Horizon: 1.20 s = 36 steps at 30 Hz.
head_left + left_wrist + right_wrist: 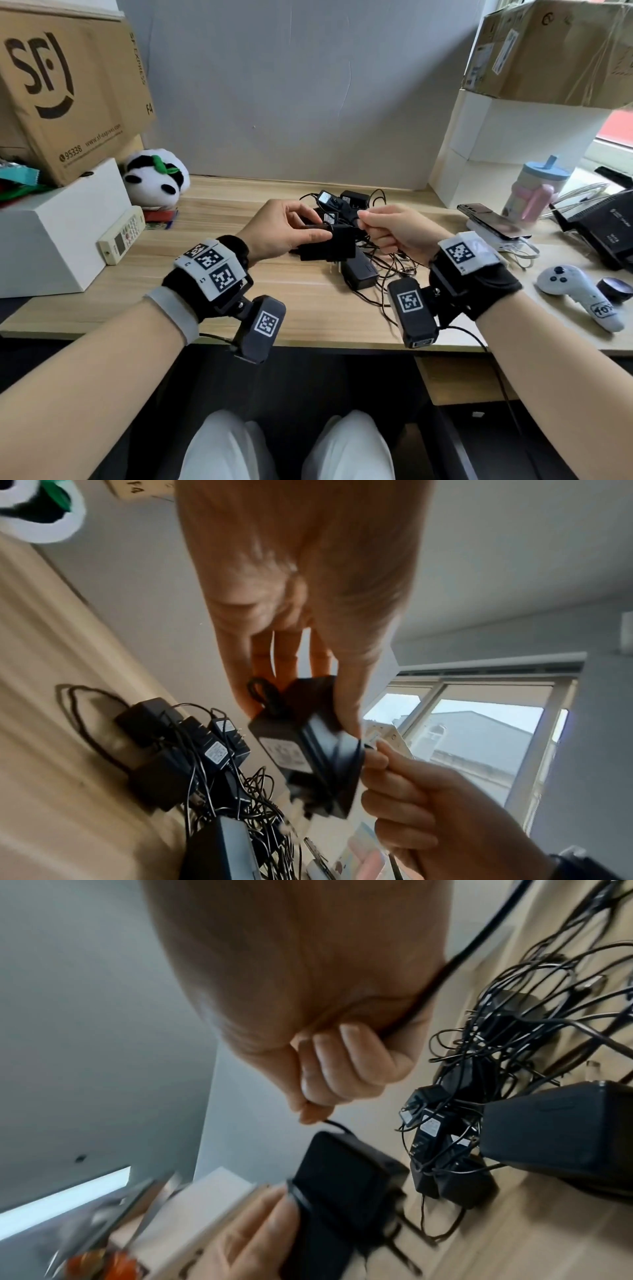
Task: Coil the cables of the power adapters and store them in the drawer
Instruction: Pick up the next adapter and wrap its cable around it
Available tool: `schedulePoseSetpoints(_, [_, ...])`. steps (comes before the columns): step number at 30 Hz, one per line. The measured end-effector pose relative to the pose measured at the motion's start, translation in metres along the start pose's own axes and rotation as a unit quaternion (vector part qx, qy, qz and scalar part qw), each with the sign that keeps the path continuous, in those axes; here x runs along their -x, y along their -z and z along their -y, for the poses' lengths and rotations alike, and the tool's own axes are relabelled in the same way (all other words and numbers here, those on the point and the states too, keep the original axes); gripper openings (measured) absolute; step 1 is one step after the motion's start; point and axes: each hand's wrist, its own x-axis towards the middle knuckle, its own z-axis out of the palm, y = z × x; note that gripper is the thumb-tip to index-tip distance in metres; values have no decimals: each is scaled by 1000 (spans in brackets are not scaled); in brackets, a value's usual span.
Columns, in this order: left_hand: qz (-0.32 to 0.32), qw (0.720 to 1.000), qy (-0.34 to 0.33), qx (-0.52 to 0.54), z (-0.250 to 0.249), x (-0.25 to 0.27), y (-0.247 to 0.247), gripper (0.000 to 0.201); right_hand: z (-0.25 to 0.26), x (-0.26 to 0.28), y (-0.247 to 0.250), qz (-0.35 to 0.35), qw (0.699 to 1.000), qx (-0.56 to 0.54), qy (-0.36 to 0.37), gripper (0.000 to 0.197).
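Note:
My left hand (310, 224) grips a black power adapter (329, 246) above the wooden desk (239, 284), thumb on its near face and fingers behind it. Turns of its thin black cable (354, 753) lie wrapped around the adapter body (301, 746). My right hand (363, 218), curled into a fist, pinches that cable (330, 1122) just beside the adapter (342, 1172), and the rest trails out of the palm. Behind and below the hands lies a tangled pile of several more black adapters (346, 204) and loose cables (397, 270).
At the left stand a cardboard box (68, 85), a white box (58, 233), a panda plush (156, 178) and a remote (121, 236). At the right are a phone (493, 221), a cup (534, 192), a white controller (575, 294) and a black router (599, 226).

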Motion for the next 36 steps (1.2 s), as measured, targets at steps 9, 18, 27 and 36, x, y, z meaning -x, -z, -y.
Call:
schedulePoseSetpoints(9, [-135, 959, -116, -218, -1, 5, -13, 40, -9, 14, -26, -16, 981, 168, 99, 29])
schedulePoseSetpoints(18, [-58, 942, -202, -262, 5, 5, -28, 59, 1, 12, -23, -43, 969, 176, 166, 29])
schedulePoseSetpoints(27, [-149, 988, -34, -1, 5, -8, -24, 28, -22, 22, -25, -70, 975, 129, 168, 32])
schedulePoseSetpoints(36, [-53, 921, 117, 367, 4, 2, -12, 32, -44, 24, -18, -62, 987, 102, 107, 30])
